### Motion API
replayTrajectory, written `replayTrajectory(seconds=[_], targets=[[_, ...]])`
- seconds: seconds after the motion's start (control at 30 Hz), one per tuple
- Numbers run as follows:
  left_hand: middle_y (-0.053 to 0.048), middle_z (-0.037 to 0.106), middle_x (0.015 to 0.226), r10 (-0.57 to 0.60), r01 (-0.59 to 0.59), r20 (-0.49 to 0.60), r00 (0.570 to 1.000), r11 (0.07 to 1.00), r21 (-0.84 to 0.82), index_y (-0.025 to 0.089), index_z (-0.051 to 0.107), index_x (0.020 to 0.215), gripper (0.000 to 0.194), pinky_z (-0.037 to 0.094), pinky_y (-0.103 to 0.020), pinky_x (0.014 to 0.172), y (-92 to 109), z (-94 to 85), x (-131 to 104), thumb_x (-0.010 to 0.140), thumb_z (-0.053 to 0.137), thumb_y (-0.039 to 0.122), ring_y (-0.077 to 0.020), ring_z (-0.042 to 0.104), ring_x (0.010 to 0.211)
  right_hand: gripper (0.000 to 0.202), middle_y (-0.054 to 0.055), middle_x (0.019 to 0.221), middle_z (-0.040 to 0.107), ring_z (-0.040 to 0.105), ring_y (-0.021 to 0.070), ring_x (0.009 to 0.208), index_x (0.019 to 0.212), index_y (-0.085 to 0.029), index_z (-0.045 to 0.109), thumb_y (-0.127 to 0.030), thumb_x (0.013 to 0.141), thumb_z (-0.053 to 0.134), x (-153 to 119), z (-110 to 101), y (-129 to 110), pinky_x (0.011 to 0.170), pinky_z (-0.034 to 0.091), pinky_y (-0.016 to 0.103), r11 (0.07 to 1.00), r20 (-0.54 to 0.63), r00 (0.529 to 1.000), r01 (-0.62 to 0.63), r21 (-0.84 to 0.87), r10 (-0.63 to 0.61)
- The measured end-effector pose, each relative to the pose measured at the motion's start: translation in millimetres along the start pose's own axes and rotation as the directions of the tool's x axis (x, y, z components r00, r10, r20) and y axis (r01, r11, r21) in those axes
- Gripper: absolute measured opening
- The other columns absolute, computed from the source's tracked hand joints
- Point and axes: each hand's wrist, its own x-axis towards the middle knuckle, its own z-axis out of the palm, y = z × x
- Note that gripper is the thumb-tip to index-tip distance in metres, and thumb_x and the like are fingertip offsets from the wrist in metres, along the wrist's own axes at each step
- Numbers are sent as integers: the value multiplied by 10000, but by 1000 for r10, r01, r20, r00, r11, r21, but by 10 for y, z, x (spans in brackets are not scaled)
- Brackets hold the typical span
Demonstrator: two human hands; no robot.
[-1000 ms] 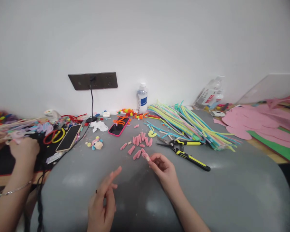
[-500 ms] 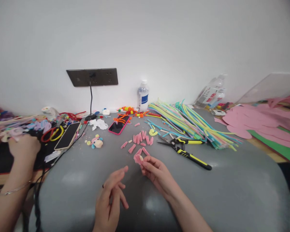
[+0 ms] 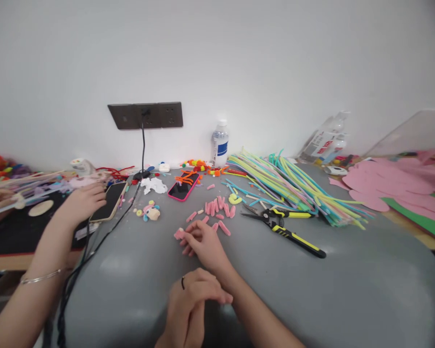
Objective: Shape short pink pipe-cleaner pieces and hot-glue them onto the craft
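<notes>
The grey table (image 3: 348,290) offers passage at near right, while pink pieces (image 3: 212,209) and cutters (image 3: 289,235) obstruct farther in.

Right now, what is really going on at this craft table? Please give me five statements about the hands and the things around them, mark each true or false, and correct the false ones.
1. The right hand holds a short pink pipe-cleaner piece. True.
2. The left hand grips the pruning shears. False: the pruning shears lie on the grey table, apart from the left hand.
3. Orange pipe cleaners lie across the pink-edged phone. True.
4. The blue-labelled bottle lies on its side. False: the blue-labelled bottle stands upright.
5. A black cord hangs from the wall socket. True.
</notes>
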Motion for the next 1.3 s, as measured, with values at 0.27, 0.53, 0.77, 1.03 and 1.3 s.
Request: replayTrajectory(seconds=[0.27, 0.53, 0.77, 1.03, 1.3], targets=[[0, 764, 802, 219, -308, 303, 928, 907, 287, 175, 644, 801, 303, 443, -288, 936, 46, -28, 303, 1009, 433, 107, -140, 668, 955, 183, -36, 602, 642, 575, 107, 435, 767, -224, 506, -326, 806, 653, -133, -231, -58, 452, 456, 218, 989, 28, 997, 81, -126, -78], [42, 738, 774, 264, -417, 400, 878, 832, 367, 184, 598, 673, 334, 374, -281, 908, 91, 3, 396, 977, 503, 83, -116, 635, 995, 148, 21, 722, 676, 642, 145, 593, 874, -195, 650, -334, 901, 608, -744, -720, -514, 530, 522, 229, 888, -70, 920, 351, -297, -387], [9, 653, 680, 272, -491, 487, 830, 771, 405, 170, 577, 648, 328, 339, -322, 790, 164, 103, 482, 957, 496, 95, -151, 596, 843, 100, 38, 859, 726, 704, 183, 819, 879, -224, 692, -131, 845, 705, -1106, -739, -751, 734, 576, 262, 619, 70, 711, 653, -437, -700], [-3, 561, 574, 239, -515, 533, 811, 724, 459, 174, 564, 596, 395, 314, -332, 688, 267, 151, 550, 946, 424, 55, -159, 511, 667, 148, 46, 837, 752, 734, 203, 772, 843, -258, 713, -115, 855, 677, -1199, -730, -793, 684, 611, 280, 593, 48, 713, 618, -516, -700], [-40, 596, 561, 143, -456, 495, 857, 658, 600, 187, 622, 612, 403, 326, -354, 715, 298, 271, 497, 930, 410, 59, -202, 502, 674, 190, 19, 850, 785, 764, 172, 749, 770, -253, 698, -87, 843, 639, -1196, -678, -729, 680, 612, 207, 604, -34, 728, 540, -586, -685]])
